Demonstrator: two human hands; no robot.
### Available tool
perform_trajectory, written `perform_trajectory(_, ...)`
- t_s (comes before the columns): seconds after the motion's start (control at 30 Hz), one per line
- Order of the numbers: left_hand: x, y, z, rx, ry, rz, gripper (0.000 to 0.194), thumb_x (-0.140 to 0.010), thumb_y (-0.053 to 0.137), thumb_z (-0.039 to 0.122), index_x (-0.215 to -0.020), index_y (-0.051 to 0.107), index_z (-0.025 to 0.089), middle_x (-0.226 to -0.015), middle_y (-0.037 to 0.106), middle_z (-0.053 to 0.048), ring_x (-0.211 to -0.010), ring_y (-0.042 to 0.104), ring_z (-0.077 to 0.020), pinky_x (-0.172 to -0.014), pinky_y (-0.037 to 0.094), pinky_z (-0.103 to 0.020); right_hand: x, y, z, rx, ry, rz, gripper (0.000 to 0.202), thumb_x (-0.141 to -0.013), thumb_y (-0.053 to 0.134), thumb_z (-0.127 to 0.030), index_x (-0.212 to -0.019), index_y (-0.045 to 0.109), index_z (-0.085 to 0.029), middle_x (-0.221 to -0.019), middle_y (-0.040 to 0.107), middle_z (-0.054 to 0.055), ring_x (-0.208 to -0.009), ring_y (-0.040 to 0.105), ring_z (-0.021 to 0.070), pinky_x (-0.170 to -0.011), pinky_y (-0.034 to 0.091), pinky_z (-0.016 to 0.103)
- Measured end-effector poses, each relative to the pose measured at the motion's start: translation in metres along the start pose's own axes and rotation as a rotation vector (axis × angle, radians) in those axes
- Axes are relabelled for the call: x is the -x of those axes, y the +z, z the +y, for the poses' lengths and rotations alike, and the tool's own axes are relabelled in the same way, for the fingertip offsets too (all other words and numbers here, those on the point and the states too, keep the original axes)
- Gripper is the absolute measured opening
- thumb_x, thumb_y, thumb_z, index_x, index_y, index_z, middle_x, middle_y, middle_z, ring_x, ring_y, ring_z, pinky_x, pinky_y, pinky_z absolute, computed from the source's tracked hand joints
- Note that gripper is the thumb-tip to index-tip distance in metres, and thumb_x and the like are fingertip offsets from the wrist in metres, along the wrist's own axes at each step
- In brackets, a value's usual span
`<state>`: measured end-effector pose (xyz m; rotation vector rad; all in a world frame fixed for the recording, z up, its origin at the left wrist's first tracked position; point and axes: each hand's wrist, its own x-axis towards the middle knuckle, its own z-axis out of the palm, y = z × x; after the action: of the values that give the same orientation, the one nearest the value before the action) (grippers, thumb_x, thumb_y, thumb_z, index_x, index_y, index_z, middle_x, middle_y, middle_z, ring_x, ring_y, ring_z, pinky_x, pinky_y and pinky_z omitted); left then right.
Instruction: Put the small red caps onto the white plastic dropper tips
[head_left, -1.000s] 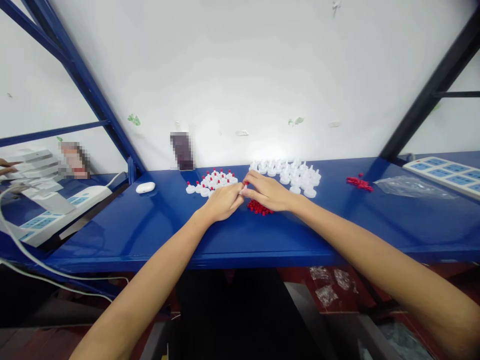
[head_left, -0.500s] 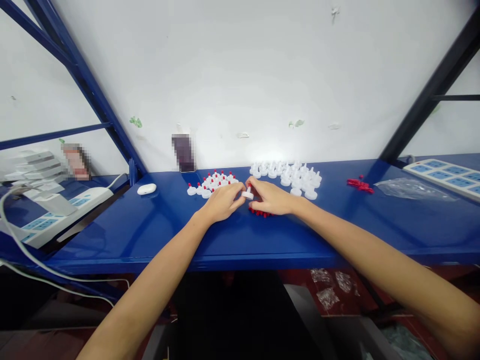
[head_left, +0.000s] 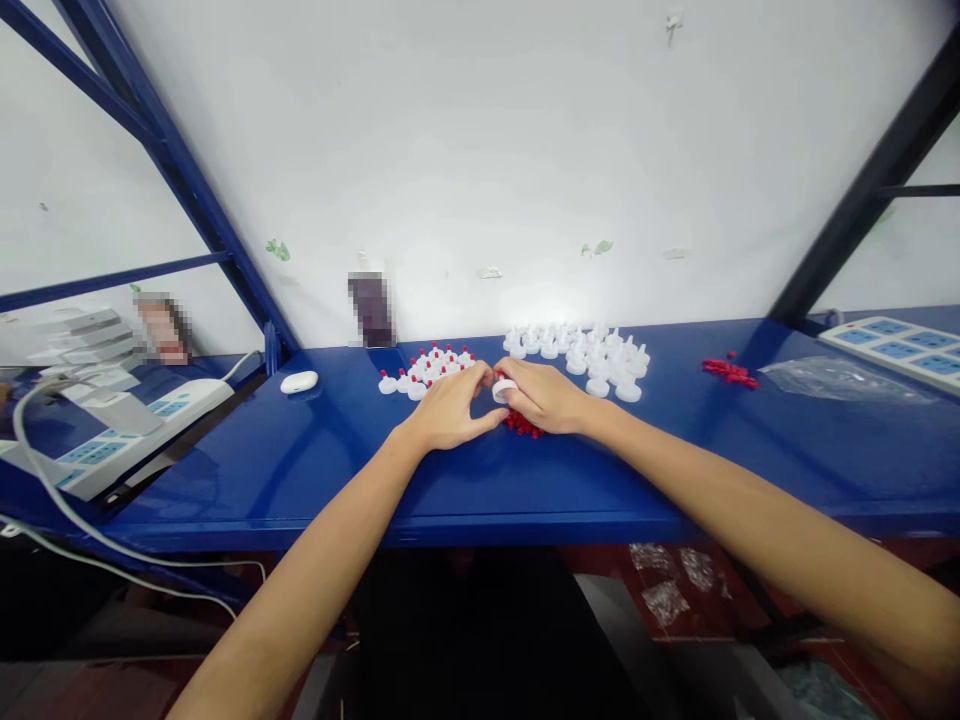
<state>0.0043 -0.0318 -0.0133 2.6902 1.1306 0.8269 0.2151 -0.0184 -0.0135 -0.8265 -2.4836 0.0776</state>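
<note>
My right hand (head_left: 546, 396) is closed on a white nozzle cap (head_left: 503, 391), which is tilted so its round base faces me, with a bit of red at its tip. Beside it, my left hand (head_left: 450, 410) has thumb and forefinger apart, the fingertips close to the cap. A pile of small red tips (head_left: 523, 425) lies beneath my right hand. Left of my hands stand several white nozzle caps with red tips (head_left: 418, 386). To the right and behind are several white nozzle caps without red tips (head_left: 598, 383).
More red pieces (head_left: 730, 373) and a clear plastic bag (head_left: 840, 380) lie on the right of the blue table (head_left: 337, 480). A white earbud case (head_left: 299, 382) is at left; a blurred dark phone-like object (head_left: 373, 310) leans on the wall. Power strips (head_left: 900, 345) sit at both sides.
The white nozzle cap has tilted its base toward me and passed into my right hand's grip. My left thumb and forefinger have spread apart. The view has shifted slightly.
</note>
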Motion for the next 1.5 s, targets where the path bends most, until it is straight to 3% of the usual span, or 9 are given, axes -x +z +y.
perform_trajectory(0.2, 0.0, 0.002, 0.0, 0.056, 0.003, -0.017, 0.072, -0.078, 0.068, 0.039, -0.14, 0.035, 0.022, -0.101, 0.062, -0.004, -0.082, 0.06, -0.0207, -0.076, 0.046, -0.034, -0.004, 0.003, -0.008, 0.158, -0.096, -0.033, 0.02, -0.092, 0.04, -0.031, -0.101, 0.051, -0.017, -0.095, 0.064, 0.011, -0.073, 0.053, 0.0237, -0.07, 0.037, 0.036)
perform_trajectory(0.3, 0.0, 0.001, 0.002, 0.059, 0.045, -0.057, 0.06, -0.08, 0.067, 0.04, -0.132, 0.043, 0.021, -0.111, 0.063, -0.008, -0.091, 0.062, -0.0237, -0.079, 0.047, -0.035, -0.005, 0.007, -0.009, 0.201, -0.179, -0.053, 0.02, -0.092, 0.04, -0.033, -0.1, 0.051, -0.017, -0.098, 0.064, 0.012, -0.071, 0.051, 0.0233, -0.07, 0.038, 0.036)
perform_trajectory(0.47, 0.001, 0.0, 0.002, 0.025, 0.059, -0.082, 0.049, -0.083, 0.065, 0.05, -0.118, 0.049, 0.019, -0.098, 0.064, -0.007, -0.083, 0.061, -0.0251, -0.073, 0.046, -0.036, -0.004, 0.012, -0.004, 0.252, -0.241, -0.055, 0.026, -0.097, 0.04, -0.041, -0.1, 0.049, -0.018, -0.094, 0.064, 0.011, -0.07, 0.051, 0.0231, -0.068, 0.038, 0.035)
perform_trajectory(0.6, 0.0, 0.002, -0.002, 0.015, 0.034, -0.04, 0.062, -0.084, 0.064, 0.046, -0.136, 0.042, 0.02, -0.098, 0.064, -0.006, -0.083, 0.062, -0.024, -0.074, 0.047, -0.035, -0.005, 0.011, -0.001, 0.265, -0.182, -0.027, 0.026, -0.097, 0.045, -0.042, -0.103, 0.049, -0.017, -0.098, 0.065, 0.012, -0.075, 0.057, 0.0243, -0.07, 0.039, 0.035)
perform_trajectory(0.77, 0.0, 0.005, -0.004, 0.056, 0.058, 0.03, 0.076, -0.084, 0.059, 0.03, -0.152, 0.026, 0.023, -0.105, 0.062, -0.006, -0.079, 0.059, -0.0195, -0.073, 0.048, -0.033, -0.004, 0.004, 0.001, 0.287, 0.03, 0.028, 0.03, -0.092, 0.054, -0.031, -0.117, 0.05, -0.014, -0.109, 0.069, 0.015, -0.085, 0.064, 0.0263, -0.068, 0.039, 0.033)
perform_trajectory(1.0, -0.003, 0.009, -0.005, 0.131, 0.032, 0.103, 0.057, -0.094, 0.055, 0.037, -0.146, 0.038, 0.021, -0.107, 0.067, -0.006, -0.083, 0.063, -0.0176, -0.078, 0.049, -0.032, -0.004, 0.006, -0.003, 0.225, 0.091, 0.035, 0.03, -0.09, 0.054, -0.025, -0.119, 0.053, -0.016, -0.105, 0.073, 0.011, -0.08, 0.066, 0.023, -0.065, 0.036, 0.03)
perform_trajectory(1.2, -0.006, 0.01, -0.009, 0.068, 0.031, 0.221, 0.052, -0.089, 0.063, 0.03, -0.137, 0.047, 0.02, -0.104, 0.068, -0.005, -0.083, 0.064, -0.0164, -0.077, 0.05, -0.03, -0.001, -0.002, -0.009, 0.104, 0.084, 0.084, 0.031, -0.09, 0.052, -0.028, -0.119, 0.052, -0.017, -0.104, 0.07, 0.009, -0.074, 0.059, 0.0198, -0.066, 0.036, 0.029)
perform_trajectory(1.37, -0.008, 0.012, -0.015, -0.046, 0.125, 0.251, 0.022, -0.087, 0.064, 0.027, -0.107, 0.064, 0.018, -0.097, 0.068, -0.006, -0.081, 0.061, -0.0168, -0.077, 0.05, -0.032, -0.003, -0.002, -0.006, 0.089, 0.137, 0.063, 0.037, -0.103, 0.036, -0.045, -0.091, 0.058, -0.018, -0.08, 0.065, 0.005, -0.069, 0.053, 0.0175, -0.063, 0.03, 0.028)
perform_trajectory(1.5, -0.008, 0.012, -0.014, -0.061, 0.161, 0.226, 0.022, -0.089, 0.065, 0.031, -0.107, 0.065, 0.018, -0.096, 0.067, -0.006, -0.085, 0.061, -0.0184, -0.079, 0.05, -0.032, -0.005, 0.003, -0.003, 0.024, 0.14, 0.068, 0.042, -0.104, 0.037, -0.043, -0.077, 0.056, -0.018, -0.068, 0.057, 0.001, -0.062, 0.047, 0.0137, -0.061, 0.026, 0.027)
